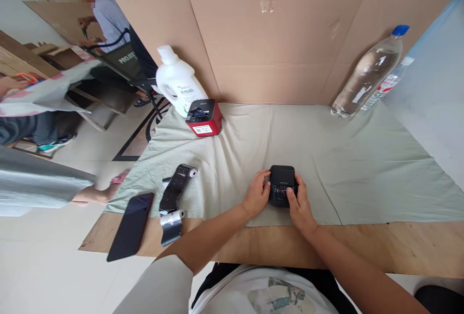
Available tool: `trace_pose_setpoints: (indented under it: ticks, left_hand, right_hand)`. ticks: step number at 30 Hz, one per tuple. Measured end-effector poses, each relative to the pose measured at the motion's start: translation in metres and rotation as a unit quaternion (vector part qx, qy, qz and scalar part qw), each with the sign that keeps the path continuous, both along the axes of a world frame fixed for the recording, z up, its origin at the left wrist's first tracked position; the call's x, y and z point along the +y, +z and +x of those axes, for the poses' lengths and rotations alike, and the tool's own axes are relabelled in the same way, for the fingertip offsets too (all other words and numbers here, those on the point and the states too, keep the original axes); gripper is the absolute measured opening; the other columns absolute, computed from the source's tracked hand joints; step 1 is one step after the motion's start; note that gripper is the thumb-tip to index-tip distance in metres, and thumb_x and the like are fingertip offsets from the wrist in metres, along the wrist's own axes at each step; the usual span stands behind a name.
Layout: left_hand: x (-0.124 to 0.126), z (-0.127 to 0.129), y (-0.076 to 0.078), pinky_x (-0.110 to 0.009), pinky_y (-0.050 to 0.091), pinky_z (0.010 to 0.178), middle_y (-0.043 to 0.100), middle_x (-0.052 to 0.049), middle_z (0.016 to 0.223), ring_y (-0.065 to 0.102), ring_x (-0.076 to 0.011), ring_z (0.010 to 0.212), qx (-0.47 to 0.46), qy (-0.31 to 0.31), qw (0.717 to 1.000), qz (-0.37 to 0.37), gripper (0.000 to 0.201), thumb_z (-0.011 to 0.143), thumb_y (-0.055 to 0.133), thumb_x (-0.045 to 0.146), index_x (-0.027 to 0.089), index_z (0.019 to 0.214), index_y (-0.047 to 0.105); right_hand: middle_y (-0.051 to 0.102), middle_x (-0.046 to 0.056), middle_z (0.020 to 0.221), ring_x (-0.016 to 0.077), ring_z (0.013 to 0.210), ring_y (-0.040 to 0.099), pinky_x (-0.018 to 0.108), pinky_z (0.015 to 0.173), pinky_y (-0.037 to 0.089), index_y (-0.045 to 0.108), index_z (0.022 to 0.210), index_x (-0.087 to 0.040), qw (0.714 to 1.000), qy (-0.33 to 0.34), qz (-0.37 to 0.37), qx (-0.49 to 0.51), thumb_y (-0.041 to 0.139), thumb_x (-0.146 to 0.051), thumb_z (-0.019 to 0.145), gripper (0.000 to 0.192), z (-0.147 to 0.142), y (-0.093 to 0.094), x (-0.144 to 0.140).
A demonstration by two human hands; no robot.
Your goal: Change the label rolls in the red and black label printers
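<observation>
Both hands on the little black printer (282,183)

Left hand (256,193) grips its side, right hand (299,205) presses on top, pale cloth (362,169) underneath.

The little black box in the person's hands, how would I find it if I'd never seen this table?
Start at the pale green cloth spread before the cardboard wall. Near its front edge, in the middle, the left hand and right hand grip the little black box from both sides. The other box, near the white jug, is red and untouched.
</observation>
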State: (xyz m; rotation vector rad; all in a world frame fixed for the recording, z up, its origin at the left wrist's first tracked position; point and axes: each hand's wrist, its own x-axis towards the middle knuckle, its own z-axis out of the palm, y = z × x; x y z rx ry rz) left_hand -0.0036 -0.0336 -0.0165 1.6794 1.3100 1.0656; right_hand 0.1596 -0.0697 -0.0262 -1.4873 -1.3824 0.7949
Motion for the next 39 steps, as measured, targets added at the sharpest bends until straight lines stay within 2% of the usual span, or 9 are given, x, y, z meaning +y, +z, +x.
trace_pose_setpoints:
  ticks: [2, 4, 7, 9, 20, 24, 29, 35, 39]
  left_hand:
    - [0.003, -0.001, 0.004, -0.034, 0.054, 0.079, 0.060, -0.010, 0.121, 0.064, -0.0156, 0.084, -0.025, -0.002, 0.998, -0.057, 0.031, 0.090, 0.049, 0.025, 0.020, 0.121, 0.055]
    - [0.011, -0.001, 0.010, -0.028, 0.052, 0.064, 0.066, -0.006, 0.094, 0.059, -0.0113, 0.062, -0.049, -0.010, 0.988, -0.144, 0.039, 0.089, 0.049, 0.021, 0.019, 0.127, 0.051]
    - [0.026, -0.004, 0.022, -0.021, 0.041, 0.051, 0.053, 0.006, 0.055, 0.048, -0.0092, 0.046, -0.087, -0.058, 0.955, -0.278, 0.062, 0.085, 0.047, 0.013, 0.017, 0.145, 0.034]
    - [0.033, -0.006, 0.028, -0.018, 0.036, 0.048, 0.047, 0.009, 0.049, 0.046, -0.0084, 0.044, -0.118, -0.102, 0.932, -0.328, 0.073, 0.081, 0.047, 0.009, 0.017, 0.150, 0.025]
    - [0.044, -0.021, 0.023, -0.017, 0.036, 0.045, 0.064, -0.005, 0.097, 0.053, -0.0029, 0.050, -0.254, -0.156, 0.875, -0.383, 0.077, 0.073, 0.059, 0.009, 0.022, 0.146, 0.037]
    - [0.046, -0.020, 0.022, -0.015, 0.036, 0.043, 0.061, -0.009, 0.117, 0.052, -0.0007, 0.050, -0.245, -0.141, 0.884, -0.373, 0.072, 0.072, 0.060, 0.008, 0.024, 0.140, 0.045]
    - [0.045, -0.015, 0.025, -0.016, 0.038, 0.040, 0.039, -0.011, 0.149, 0.053, 0.0018, 0.048, -0.219, -0.123, 0.899, -0.358, 0.072, 0.066, 0.053, 0.002, 0.026, 0.135, 0.049]
    - [0.040, -0.014, 0.025, -0.016, 0.037, 0.039, 0.030, -0.014, 0.155, 0.053, 0.0018, 0.048, -0.224, -0.106, 0.911, -0.330, 0.076, 0.065, 0.054, 0.004, 0.027, 0.136, 0.041]
    - [0.037, -0.013, 0.022, -0.015, 0.036, 0.039, 0.038, -0.015, 0.150, 0.052, 0.0015, 0.048, -0.217, -0.080, 0.917, -0.325, 0.056, 0.068, 0.058, 0.009, 0.021, 0.121, 0.047]
  right_hand:
    - [0.049, 0.017, 0.138, 0.0298, 0.130, 0.044, 0.056, 0.111, 0.034, 0.042, 0.137, -0.017, 1.000, -0.021, -0.010, -0.018, 0.043, -0.059, 0.090, 0.064, 0.003, 0.006, 0.009]
    - [0.053, 0.018, 0.132, 0.0321, 0.125, 0.048, 0.058, 0.107, 0.037, 0.045, 0.133, -0.015, 0.999, -0.034, -0.013, -0.038, 0.049, -0.062, 0.085, 0.067, 0.005, 0.008, 0.020]
    - [0.047, 0.019, 0.140, 0.0328, 0.131, 0.043, 0.058, 0.109, 0.035, 0.038, 0.139, -0.015, 0.998, -0.005, 0.018, -0.060, 0.054, -0.059, 0.083, 0.073, 0.005, 0.003, 0.030]
    - [0.041, 0.017, 0.146, 0.0312, 0.136, 0.038, 0.057, 0.112, 0.032, 0.032, 0.144, -0.017, 0.997, 0.018, 0.045, -0.066, 0.053, -0.054, 0.085, 0.073, 0.004, -0.003, 0.031]
    - [0.040, 0.017, 0.146, 0.0307, 0.135, 0.040, 0.056, 0.111, 0.035, 0.025, 0.149, -0.018, 0.996, 0.035, 0.048, -0.073, 0.055, -0.043, 0.085, 0.075, 0.005, -0.007, 0.028]
    - [0.040, 0.018, 0.146, 0.0310, 0.136, 0.038, 0.055, 0.112, 0.034, 0.024, 0.148, -0.016, 0.995, 0.038, 0.047, -0.083, 0.055, -0.042, 0.085, 0.075, 0.005, -0.007, 0.028]
    - [0.039, 0.018, 0.147, 0.0316, 0.137, 0.037, 0.056, 0.113, 0.033, 0.024, 0.148, -0.015, 0.994, 0.042, 0.049, -0.092, 0.055, -0.042, 0.084, 0.076, 0.004, -0.006, 0.028]
    - [0.038, 0.019, 0.145, 0.0307, 0.134, 0.040, 0.055, 0.111, 0.034, 0.024, 0.146, -0.015, 0.997, 0.016, 0.059, -0.054, 0.056, -0.041, 0.083, 0.075, 0.003, -0.008, 0.026]
    - [0.043, 0.017, 0.137, 0.0272, 0.124, 0.048, 0.051, 0.106, 0.041, 0.039, 0.131, -0.018, 0.995, -0.009, 0.094, -0.003, 0.054, -0.039, 0.085, 0.053, 0.002, -0.010, 0.025]
